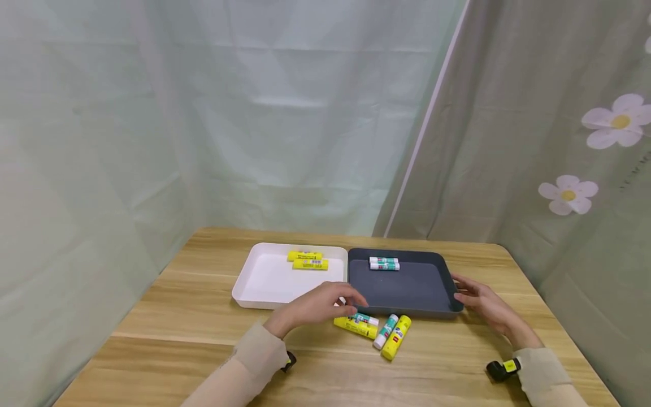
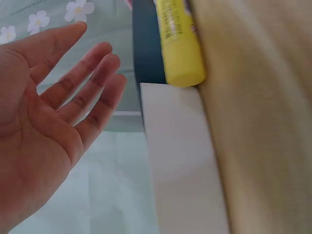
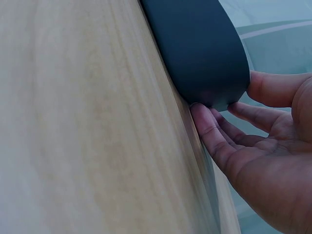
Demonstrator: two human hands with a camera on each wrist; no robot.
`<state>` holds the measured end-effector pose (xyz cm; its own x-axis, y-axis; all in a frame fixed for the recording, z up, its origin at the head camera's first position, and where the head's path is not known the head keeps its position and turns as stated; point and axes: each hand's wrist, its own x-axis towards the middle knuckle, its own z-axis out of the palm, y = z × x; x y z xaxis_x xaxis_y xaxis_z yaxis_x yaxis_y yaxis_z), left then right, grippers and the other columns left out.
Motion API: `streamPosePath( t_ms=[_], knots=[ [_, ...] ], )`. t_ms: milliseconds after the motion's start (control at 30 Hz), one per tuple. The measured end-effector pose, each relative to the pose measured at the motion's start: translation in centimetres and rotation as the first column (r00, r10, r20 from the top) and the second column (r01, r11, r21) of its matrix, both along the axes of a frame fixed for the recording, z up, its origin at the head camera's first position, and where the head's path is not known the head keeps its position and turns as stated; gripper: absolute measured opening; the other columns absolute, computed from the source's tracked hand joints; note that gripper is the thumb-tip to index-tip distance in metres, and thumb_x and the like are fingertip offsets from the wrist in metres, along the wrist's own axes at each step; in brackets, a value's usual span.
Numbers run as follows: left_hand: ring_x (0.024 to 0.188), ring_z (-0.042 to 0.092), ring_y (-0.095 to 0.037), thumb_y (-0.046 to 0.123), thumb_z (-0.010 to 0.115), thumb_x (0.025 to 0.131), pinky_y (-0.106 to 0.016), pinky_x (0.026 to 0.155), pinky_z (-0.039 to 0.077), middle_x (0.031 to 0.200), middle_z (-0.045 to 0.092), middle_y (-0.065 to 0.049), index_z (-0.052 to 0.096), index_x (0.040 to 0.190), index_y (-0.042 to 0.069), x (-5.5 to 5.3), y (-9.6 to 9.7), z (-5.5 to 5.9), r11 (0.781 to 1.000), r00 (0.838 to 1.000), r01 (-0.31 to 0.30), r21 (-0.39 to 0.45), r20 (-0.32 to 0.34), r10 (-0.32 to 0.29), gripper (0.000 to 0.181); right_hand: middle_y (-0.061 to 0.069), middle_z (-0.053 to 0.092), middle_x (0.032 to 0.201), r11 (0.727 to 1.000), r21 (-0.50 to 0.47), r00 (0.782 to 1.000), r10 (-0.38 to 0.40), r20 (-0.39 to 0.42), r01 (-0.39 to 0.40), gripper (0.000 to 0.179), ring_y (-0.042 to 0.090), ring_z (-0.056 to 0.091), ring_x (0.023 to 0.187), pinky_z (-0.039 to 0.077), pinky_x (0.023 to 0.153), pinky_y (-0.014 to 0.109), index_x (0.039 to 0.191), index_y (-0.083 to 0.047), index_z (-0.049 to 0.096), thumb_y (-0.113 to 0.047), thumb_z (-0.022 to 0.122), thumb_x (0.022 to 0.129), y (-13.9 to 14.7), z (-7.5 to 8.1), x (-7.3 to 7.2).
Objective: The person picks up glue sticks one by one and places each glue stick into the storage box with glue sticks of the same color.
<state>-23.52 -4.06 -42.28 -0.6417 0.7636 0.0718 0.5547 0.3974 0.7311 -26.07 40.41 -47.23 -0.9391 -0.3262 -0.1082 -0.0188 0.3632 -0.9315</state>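
Note:
Over the near edge of the trays my left hand (image 1: 325, 302) hangs with bent, spread fingers; its palm is bare in the left wrist view. Below it lie a yellow glue stick (image 1: 356, 327) and a white-and-teal glue stick (image 1: 369, 319), partly hidden by the fingers. To their right, a second white-and-teal glue stick (image 1: 385, 332) and another yellow glue stick (image 1: 396, 338) lie side by side on the table. My right hand (image 1: 483, 305) touches the near right corner of the dark grey tray (image 1: 407, 288), its fingers loosely bent against the outer wall (image 3: 209, 53).
Left of the dark tray, and against it, stands a white tray (image 1: 269, 282) with two yellow glue sticks (image 1: 310, 264) in it. Two white-and-teal glue sticks (image 1: 383, 266) lie in the dark tray. Behind the wooden table (image 1: 168, 328) hangs a curtain (image 1: 305, 113).

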Motion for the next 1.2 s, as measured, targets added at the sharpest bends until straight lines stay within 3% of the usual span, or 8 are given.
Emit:
streamPosePath(
  t_ms=[133,267,500,700,867,1200],
  knots=[
    [0.115,0.062,-0.013,0.016,0.065,0.105,-0.031,0.101,0.052,0.124,0.070,0.002,0.073,0.127,0.014,0.5,-0.4,-0.9,1.000,1.000,-0.011,-0.022,0.016,0.011,0.025,0.039,0.029,0.154,1.000,-0.007,1.000,0.004,0.002,-0.004,0.071,0.027,0.046,0.129,0.048,0.091,0.022,0.163,0.004,0.018,-0.015,0.057,0.107,0.0,0.0,0.0],
    [0.115,0.062,-0.014,0.016,0.066,0.104,-0.036,0.101,0.052,0.124,0.069,0.001,0.073,0.127,0.015,1.0,-0.8,-1.3,0.999,1.000,-0.014,-0.050,-0.020,0.013,0.025,0.040,0.028,0.155,1.000,-0.010,1.000,0.008,0.000,-0.008,0.071,0.031,0.045,0.132,0.048,0.091,0.022,0.163,0.005,0.017,-0.015,0.057,0.108,0.0,0.0,0.0],
    [0.114,0.062,-0.012,0.017,0.067,0.103,-0.035,0.102,0.051,0.125,0.069,0.002,0.073,0.129,0.018,1.2,-1.0,-1.7,0.997,0.999,-0.033,-0.064,0.003,0.033,0.026,0.040,0.030,0.152,1.000,-0.017,1.000,0.003,-0.011,-0.004,0.071,0.006,0.051,0.118,0.047,0.090,0.021,0.162,0.007,0.017,-0.014,0.057,0.107,0.0,0.2,0.1],
    [0.115,0.061,-0.010,0.017,0.068,0.103,-0.033,0.103,0.050,0.125,0.069,0.007,0.073,0.129,0.019,1.3,-1.2,-2.2,0.996,0.999,-0.032,-0.085,-0.013,0.031,0.027,0.040,0.030,0.153,1.000,-0.013,1.000,0.005,-0.007,-0.005,0.071,0.010,0.049,0.120,0.048,0.090,0.020,0.162,0.006,0.018,-0.014,0.057,0.107,-0.1,0.2,0.1],
    [0.116,0.061,-0.008,0.019,0.069,0.102,-0.030,0.104,0.049,0.126,0.068,0.013,0.073,0.130,0.020,1.3,-1.3,-2.3,0.992,1.000,-0.012,-0.129,-0.014,0.010,0.029,0.040,0.028,0.154,1.000,-0.015,1.000,0.016,-0.006,-0.016,0.071,0.016,0.046,0.125,0.047,0.092,0.020,0.163,0.005,0.017,-0.015,0.056,0.108,-0.2,0.2,0.1],
    [0.121,0.059,-0.004,0.018,0.070,0.101,-0.033,0.109,0.044,0.125,0.069,0.015,0.075,0.129,0.021,1.5,-1.6,-1.6,0.971,0.996,0.009,-0.239,-0.080,-0.029,0.028,0.039,0.029,0.154,1.000,-0.016,1.000,0.007,0.002,-0.007,0.072,0.009,0.048,0.120,0.047,0.091,0.020,0.163,0.005,0.017,-0.016,0.058,0.107,-0.1,0.0,0.0]
  ],
)
